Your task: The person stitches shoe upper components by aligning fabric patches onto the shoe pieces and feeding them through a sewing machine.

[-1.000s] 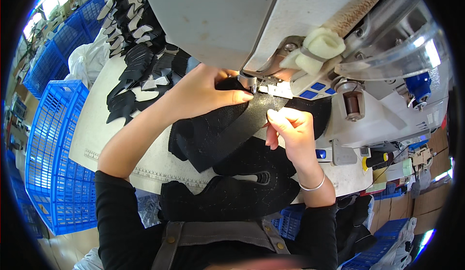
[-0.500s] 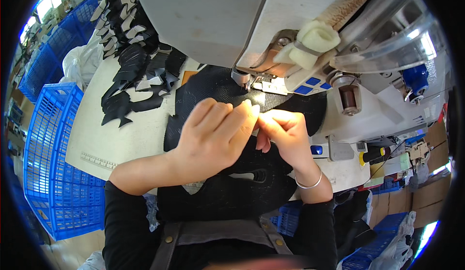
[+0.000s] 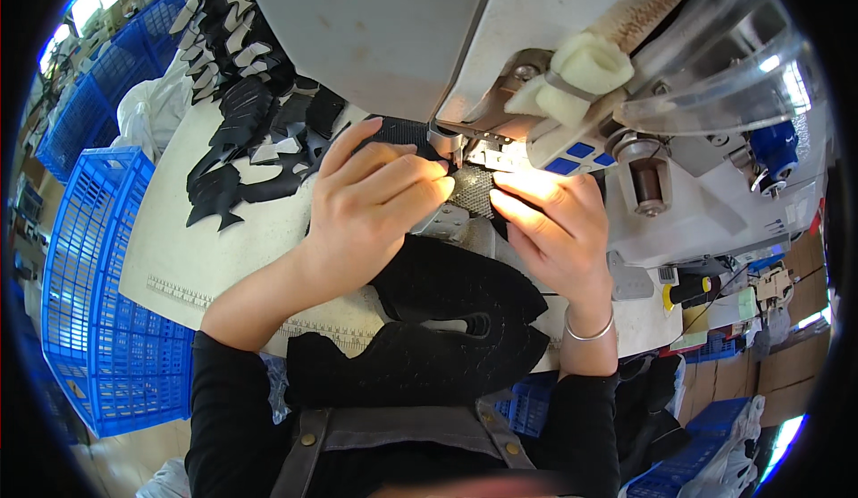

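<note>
A black mesh fabric piece [image 3: 471, 192] lies lit by the lamp right at the presser foot [image 3: 447, 140] of a sewing machine [image 3: 375, 42]. My left hand [image 3: 371, 198] pinches its left side, with thumb and fingertips together and the index finger raised. On the other side, my right hand [image 3: 559, 225] grips the right edge between thumb and fingers. Both palms hide much of the fabric. Nearer to me, a black shoe-upper-like piece [image 3: 456, 274] with a slotted opening hangs over the table's front edge.
Cut black pieces [image 3: 259, 149] are heaped on the pale table [image 3: 161, 239] at the left. A blue crate [image 3: 116, 310] stands beyond the table's left edge. Right of the needle are a thread bobbin [image 3: 645, 181] and a black thread cone [image 3: 688, 291].
My hands have moved apart from their meeting point before the needle, each to one side of the mesh. The mesh piece has shifted, uncovering the metal plate and table beneath.
</note>
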`<move>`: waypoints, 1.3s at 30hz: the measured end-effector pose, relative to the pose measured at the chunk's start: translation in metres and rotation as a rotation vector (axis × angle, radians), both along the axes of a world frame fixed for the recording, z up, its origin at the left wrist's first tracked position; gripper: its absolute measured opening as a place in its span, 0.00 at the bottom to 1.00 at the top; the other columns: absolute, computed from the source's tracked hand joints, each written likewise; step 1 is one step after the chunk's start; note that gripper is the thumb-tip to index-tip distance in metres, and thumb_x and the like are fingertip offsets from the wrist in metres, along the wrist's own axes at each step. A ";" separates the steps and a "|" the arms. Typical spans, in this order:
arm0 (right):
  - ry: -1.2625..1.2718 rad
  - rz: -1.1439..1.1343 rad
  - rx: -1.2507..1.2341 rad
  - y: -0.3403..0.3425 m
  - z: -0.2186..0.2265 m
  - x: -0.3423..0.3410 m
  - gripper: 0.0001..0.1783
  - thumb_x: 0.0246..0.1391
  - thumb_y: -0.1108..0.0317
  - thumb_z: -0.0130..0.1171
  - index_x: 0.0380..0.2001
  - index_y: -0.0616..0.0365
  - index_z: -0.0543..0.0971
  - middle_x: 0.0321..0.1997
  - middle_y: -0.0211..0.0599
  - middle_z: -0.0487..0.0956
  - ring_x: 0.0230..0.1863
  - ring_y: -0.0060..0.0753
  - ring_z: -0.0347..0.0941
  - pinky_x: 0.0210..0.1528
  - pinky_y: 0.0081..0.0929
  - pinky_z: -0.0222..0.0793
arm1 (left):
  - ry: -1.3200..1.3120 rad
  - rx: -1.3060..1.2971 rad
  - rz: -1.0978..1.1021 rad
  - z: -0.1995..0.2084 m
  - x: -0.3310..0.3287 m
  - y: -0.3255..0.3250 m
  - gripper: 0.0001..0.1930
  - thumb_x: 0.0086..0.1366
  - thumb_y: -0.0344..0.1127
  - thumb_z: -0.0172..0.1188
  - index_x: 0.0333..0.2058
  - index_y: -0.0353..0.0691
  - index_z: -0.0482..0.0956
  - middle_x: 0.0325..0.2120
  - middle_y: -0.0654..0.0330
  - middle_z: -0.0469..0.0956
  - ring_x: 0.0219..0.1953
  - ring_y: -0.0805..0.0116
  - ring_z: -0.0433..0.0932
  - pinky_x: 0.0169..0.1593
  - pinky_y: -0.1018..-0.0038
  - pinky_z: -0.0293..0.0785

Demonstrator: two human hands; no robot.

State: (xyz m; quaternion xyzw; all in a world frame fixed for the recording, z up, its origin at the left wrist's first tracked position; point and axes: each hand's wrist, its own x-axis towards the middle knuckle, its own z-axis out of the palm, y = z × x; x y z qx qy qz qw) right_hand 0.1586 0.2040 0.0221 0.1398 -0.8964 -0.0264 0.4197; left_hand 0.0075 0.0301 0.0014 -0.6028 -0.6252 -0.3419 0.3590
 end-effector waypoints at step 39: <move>-0.089 -0.199 -0.315 0.111 -0.059 -0.042 0.22 0.40 0.70 0.67 0.43 0.56 0.75 0.46 0.43 0.75 0.50 0.43 0.71 0.52 0.37 0.69 | 0.062 0.048 -0.114 0.000 -0.033 0.012 0.09 0.48 0.25 0.60 0.30 0.43 0.81 0.31 0.67 0.80 0.35 0.71 0.74 0.51 0.68 0.65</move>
